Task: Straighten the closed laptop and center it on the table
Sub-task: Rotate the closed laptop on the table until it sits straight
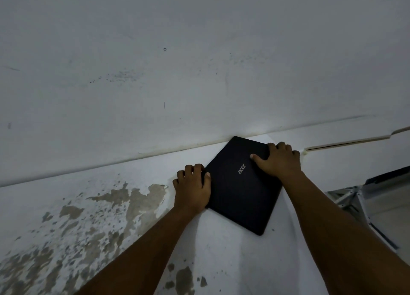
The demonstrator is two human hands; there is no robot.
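White plaster wall (177,61) fills the upper view; scuffed, with a small dark hole high up and scattered specks.

White painted table top (221,261) butts against the wall. Paint worn off in brown patches (133,201) across its left part. Right edge of the table drops off; a metal frame (346,197) shows below it.

Closed black rectangular laptop (241,195) with a silver logo lies flat on the table, turned askew, far corner touching the wall line. It sits toward the table's right side, near the right edge.

Left hand (192,188): fingers curled over the laptop's left edge, thumb on the lid; clamped on the laptop.

Right hand (278,161): fingers hooked over the far right edge, thumb spread on the lid near the logo; gripping the laptop.
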